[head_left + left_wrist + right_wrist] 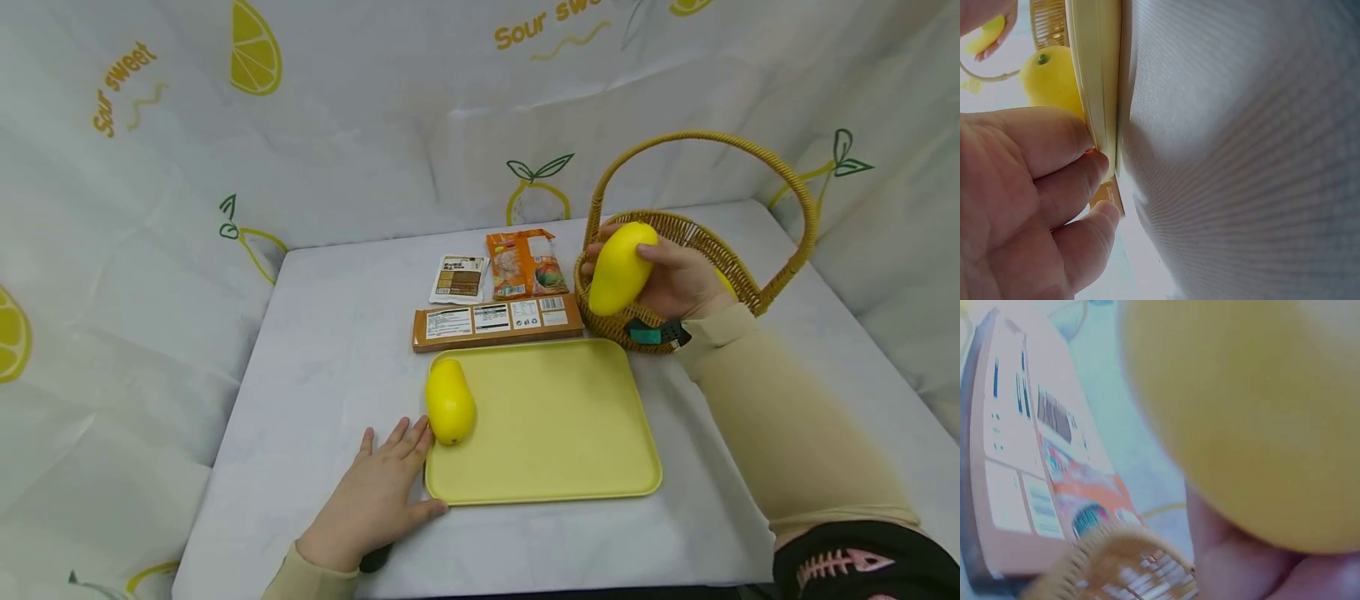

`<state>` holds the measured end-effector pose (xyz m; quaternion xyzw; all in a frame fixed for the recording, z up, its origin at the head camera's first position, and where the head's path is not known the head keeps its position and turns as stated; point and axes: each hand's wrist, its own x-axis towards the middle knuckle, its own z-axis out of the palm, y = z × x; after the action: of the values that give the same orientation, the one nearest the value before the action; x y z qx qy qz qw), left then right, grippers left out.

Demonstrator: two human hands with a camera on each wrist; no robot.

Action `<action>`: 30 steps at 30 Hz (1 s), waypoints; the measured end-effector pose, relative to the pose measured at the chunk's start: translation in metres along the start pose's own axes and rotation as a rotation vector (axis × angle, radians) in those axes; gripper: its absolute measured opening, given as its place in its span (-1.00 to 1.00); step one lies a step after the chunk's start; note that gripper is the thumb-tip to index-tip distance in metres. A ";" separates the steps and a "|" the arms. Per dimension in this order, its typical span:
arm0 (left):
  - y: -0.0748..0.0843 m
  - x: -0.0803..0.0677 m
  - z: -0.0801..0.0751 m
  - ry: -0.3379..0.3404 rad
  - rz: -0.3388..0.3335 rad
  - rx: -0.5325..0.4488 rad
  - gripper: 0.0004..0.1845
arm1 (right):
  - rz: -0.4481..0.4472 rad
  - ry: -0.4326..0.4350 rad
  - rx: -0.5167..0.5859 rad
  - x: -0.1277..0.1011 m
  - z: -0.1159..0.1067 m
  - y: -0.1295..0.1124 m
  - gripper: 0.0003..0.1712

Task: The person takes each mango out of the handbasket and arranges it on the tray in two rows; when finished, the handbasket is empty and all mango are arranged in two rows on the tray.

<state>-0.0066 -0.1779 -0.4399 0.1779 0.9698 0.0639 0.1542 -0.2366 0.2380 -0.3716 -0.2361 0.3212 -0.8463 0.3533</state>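
Observation:
My right hand [682, 275] grips a smooth yellow mango [622, 268] over the left side of a wicker basket [693, 229]. In the right wrist view, the held mango [1254, 425] fills the upper right, with fingers behind it. A second yellow mango [450, 402] lies along the left side of a pale yellow tray [555, 425]; the left wrist view shows a green spot on this mango [1054, 78]. My left hand [378, 492] has its fingers extended and touches the tray's left edge and near left corner.
Behind the tray lies a long brown box [497, 323] with white labels. Beyond it are a small white packet [459, 279] and an orange packet [527, 264]. The basket's tall arched handle [705, 136] rises at the right. Another yellow thing [725, 282] shows inside the basket.

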 end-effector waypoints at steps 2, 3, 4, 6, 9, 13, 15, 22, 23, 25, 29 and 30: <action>0.001 0.000 0.000 -0.002 -0.006 -0.003 0.10 | -0.005 -0.042 0.073 -0.001 0.001 0.007 -0.55; 0.001 0.000 -0.001 -0.002 -0.007 -0.005 0.09 | -0.007 -0.066 0.104 -0.001 0.001 0.011 -0.54; 0.001 0.000 -0.001 -0.005 -0.009 -0.004 0.09 | -0.009 -0.088 0.134 -0.001 0.001 0.015 -0.53; 0.001 0.000 -0.001 -0.004 -0.010 -0.004 0.10 | -0.020 -0.116 0.171 -0.001 0.003 0.023 -0.52; 0.000 0.000 0.000 0.005 -0.006 0.000 0.10 | -0.050 -0.128 0.194 -0.001 0.005 0.036 -0.50; 0.000 0.001 0.002 0.013 -0.005 0.010 0.11 | -0.068 -0.100 0.195 -0.003 0.008 0.056 -0.50; -0.001 0.001 0.002 0.013 -0.005 0.013 0.11 | -0.053 -0.089 0.194 -0.004 0.008 0.066 -0.52; -0.001 0.003 0.001 0.014 -0.003 0.030 0.11 | 0.006 -0.036 0.162 -0.006 0.006 0.103 -0.54; -0.001 0.003 0.001 0.014 -0.003 0.030 0.11 | 0.015 -0.014 0.144 -0.007 0.006 0.108 -0.53; -0.001 0.002 0.001 0.011 -0.005 0.030 0.11 | 0.035 0.029 0.104 -0.007 0.007 0.117 -0.53; -0.001 0.002 0.001 0.013 -0.008 0.023 0.11 | 0.082 0.089 0.017 -0.007 0.008 0.132 -0.58; -0.001 0.002 0.002 0.013 -0.010 0.023 0.11 | 0.097 0.100 -0.003 -0.007 0.008 0.134 -0.59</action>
<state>-0.0084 -0.1779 -0.4423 0.1744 0.9723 0.0533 0.1460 -0.1671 0.1673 -0.4628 -0.1782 0.3508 -0.8384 0.3772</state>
